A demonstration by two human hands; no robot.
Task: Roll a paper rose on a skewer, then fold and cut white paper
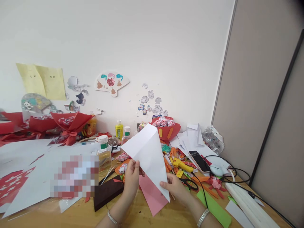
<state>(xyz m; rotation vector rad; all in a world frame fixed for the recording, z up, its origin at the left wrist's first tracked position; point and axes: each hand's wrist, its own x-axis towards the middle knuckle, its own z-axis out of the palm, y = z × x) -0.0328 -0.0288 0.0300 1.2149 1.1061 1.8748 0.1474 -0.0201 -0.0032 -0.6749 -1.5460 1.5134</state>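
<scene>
A folded white sheet of paper (152, 155) is held up over the middle of the table. My left hand (133, 175) pinches its lower left edge between thumb and fingers. At the lower right edge, near a pointed corner, my right hand (174, 186) grips the same sheet. Behind and below the white sheet shows a pink paper (153, 196); whether it lies on the table or is held too, I cannot tell. A dark brown box (108, 191) lies left of my left hand. Black scissors (190, 184) rest just beyond my right hand.
A yellow glue gun (182, 165), a phone (199, 161) and loose cables lie at right, near a white power strip (251, 204). Bottles, including a white-capped one (103, 145), stand behind at left. Red-wrapped bouquets (68, 125) line the wall. Green paper (215, 209) sits at front right.
</scene>
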